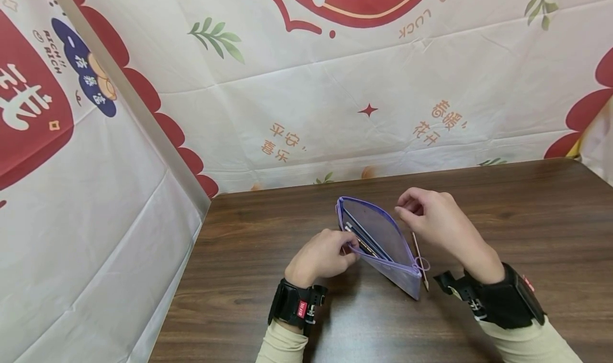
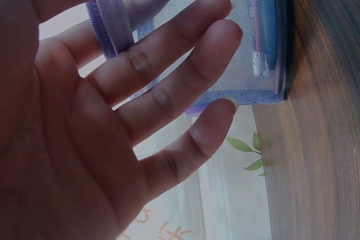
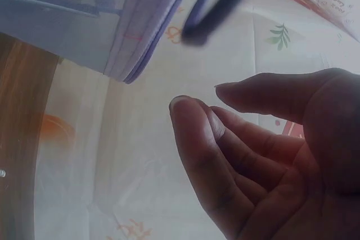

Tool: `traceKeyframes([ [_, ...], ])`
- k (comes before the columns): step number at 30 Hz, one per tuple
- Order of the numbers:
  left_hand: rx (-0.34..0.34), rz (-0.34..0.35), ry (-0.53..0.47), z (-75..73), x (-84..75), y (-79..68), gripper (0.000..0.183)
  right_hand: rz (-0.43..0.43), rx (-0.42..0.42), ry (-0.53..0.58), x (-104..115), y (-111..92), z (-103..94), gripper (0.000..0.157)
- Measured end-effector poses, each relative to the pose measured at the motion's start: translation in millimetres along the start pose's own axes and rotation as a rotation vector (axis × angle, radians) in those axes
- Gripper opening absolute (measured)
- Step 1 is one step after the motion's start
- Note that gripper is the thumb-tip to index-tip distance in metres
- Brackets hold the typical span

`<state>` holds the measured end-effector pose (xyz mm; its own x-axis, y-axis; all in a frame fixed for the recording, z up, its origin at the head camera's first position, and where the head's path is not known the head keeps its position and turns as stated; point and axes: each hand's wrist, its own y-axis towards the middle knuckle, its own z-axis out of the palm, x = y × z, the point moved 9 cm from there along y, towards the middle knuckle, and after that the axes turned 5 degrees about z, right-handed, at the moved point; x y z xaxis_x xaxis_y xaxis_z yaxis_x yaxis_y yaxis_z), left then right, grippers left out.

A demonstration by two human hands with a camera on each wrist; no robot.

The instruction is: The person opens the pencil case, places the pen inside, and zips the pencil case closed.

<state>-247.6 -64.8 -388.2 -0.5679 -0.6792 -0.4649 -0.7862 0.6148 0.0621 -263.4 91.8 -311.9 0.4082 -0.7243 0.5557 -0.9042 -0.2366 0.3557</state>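
A purple see-through mesh pencil pouch [image 1: 404, 280] stands with its zipped mouth spread wide on the table. Several dark pencils [image 1: 366, 235] lean inside it. My left hand [image 1: 323, 254] pinches the near rim between thumb and forefinger; in the left wrist view the other fingers extend loosely beside the mesh [image 2: 253, 96]. Above the pouch's right side, my right hand [image 1: 436, 216] hovers with loosely bent fingers and nothing in them, thumb and forefinger apart in the right wrist view. Beneath it, a slim pencil-like stick [image 1: 425, 280] with a pointed near end lies beside the pouch.
The brown wooden table [image 1: 230, 278] runs back to a white printed cloth [image 1: 325, 113] hanging behind it. Another printed cloth panel [image 1: 110, 219] borders the left side. A purple cord loop [image 1: 423, 263] hangs at the pouch's right corner.
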Motion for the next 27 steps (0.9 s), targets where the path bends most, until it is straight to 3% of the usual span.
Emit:
traceKeyframes([
  [15,-0.011,0.012,0.019,-1.5,-2.5,0.2,0.005,0.1,0.062,-0.026,-16.4,2.6,4.8,0.005],
  [27,-0.005,0.008,0.017,-0.8,-2.1,-0.1,0.005,0.208,0.223,-0.037,-39.9,4.1,24.3,0.008],
])
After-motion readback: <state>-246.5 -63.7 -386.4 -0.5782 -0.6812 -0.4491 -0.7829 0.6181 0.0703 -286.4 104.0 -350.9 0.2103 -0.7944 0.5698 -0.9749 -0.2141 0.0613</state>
